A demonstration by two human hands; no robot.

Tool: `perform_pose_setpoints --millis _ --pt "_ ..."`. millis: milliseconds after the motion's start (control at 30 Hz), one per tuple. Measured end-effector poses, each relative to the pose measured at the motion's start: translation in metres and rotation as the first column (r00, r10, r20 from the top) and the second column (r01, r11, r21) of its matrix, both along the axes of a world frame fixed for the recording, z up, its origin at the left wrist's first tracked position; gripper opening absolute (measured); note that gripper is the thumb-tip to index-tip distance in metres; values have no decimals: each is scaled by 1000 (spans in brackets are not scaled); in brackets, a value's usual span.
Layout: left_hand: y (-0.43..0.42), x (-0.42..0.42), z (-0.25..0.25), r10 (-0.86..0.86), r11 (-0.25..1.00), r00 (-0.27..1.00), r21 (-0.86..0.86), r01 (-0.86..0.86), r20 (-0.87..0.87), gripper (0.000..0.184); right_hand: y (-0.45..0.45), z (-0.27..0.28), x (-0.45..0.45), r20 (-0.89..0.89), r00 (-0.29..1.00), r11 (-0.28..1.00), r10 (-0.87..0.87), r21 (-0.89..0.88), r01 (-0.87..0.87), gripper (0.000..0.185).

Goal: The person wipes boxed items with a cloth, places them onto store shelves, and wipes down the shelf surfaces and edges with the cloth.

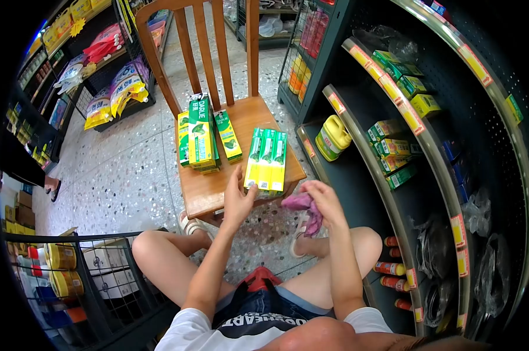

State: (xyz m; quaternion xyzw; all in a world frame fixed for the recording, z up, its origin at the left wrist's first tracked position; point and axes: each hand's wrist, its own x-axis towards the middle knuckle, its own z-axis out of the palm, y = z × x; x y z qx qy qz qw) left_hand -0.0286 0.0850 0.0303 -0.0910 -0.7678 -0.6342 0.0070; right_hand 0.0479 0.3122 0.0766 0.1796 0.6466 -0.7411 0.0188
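Note:
A side-by-side group of green and yellow toothpaste boxes (265,157) is at the front right of a wooden chair seat (217,190). My left hand (239,198) grips the group at its lower left corner, thumb at the near end and fingers along the side. In my right hand (326,202), a crumpled purple cloth (299,202) hangs from closed fingers, just right of the seat's front edge. Further back on the seat lie a stack of Darlie toothpaste boxes (201,131) and a single toothpaste box (228,137) beside it.
To my right, dark shelves hold more toothpaste boxes (393,146), a yellow jug (333,137), red bottles (390,268) and clear plastic bags (433,248). A wire rack (109,275) with goods stands at left. Bagged goods (121,88) fill a shelf beyond; a person's foot (54,186) shows far left.

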Motion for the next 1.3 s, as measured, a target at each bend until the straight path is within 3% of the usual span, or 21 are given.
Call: perform_pose_setpoints --millis 33,133,167,200,267,333,433,500,600,733,867,967,1167,1300 --pt "5 4 0 47 996 996 -69 -52 -76 91 8 5 -1 -27 999 989 -39 -144 34 20" --pt "34 33 28 191 890 942 -357 -285 -275 110 0 24 -14 -150 977 951 -153 -292 105 18" --pt "43 35 24 197 852 929 -415 -320 -313 125 -5 20 -21 -182 972 976 -145 -190 110 22" --pt "49 34 19 215 850 929 -411 -331 -302 124 -10 17 -28 -288 956 997 -62 34 75 23" --pt "55 31 12 250 845 927 -405 -350 -279 124 -24 19 -40 -425 890 882 162 466 62 27" --pt "51 28 7 219 858 914 -378 -347 -342 124 -43 28 -47 -447 852 831 272 556 26 29" --pt "24 20 8 103 906 894 -330 -265 -436 125 -64 35 -58 -479 696 690 535 723 -32 28" --pt "4 16 10 37 953 924 -264 -147 -381 125 -79 29 -67 -475 568 596 672 803 -33 27" --pt "-10 13 4 -10 972 933 -222 -76 -361 126 -93 5 -71 -428 571 550 701 834 -50 29" --pt "-15 11 -2 -61 970 935 -242 -27 -349 126 -84 3 -78 -456 558 519 693 853 53 24" --pt "-14 10 -2 -67 951 945 -306 -37 -321 126 -37 -5 -116 -464 690 379 556 880 286 24" --pt "-15 10 1 -68 941 953 -338 -38 -297 126 -30 -13 -130 -458 735 320 500 886 334 25" --pt "-12 12 3 -58 940 956 -337 -45 -289 124 -42 -17 -124 -417 800 196 432 909 368 30" --pt "-12 11 4 -43 945 949 -321 -63 -313 124 -54 -11 -98 -367 848 193 382 929 315 28"
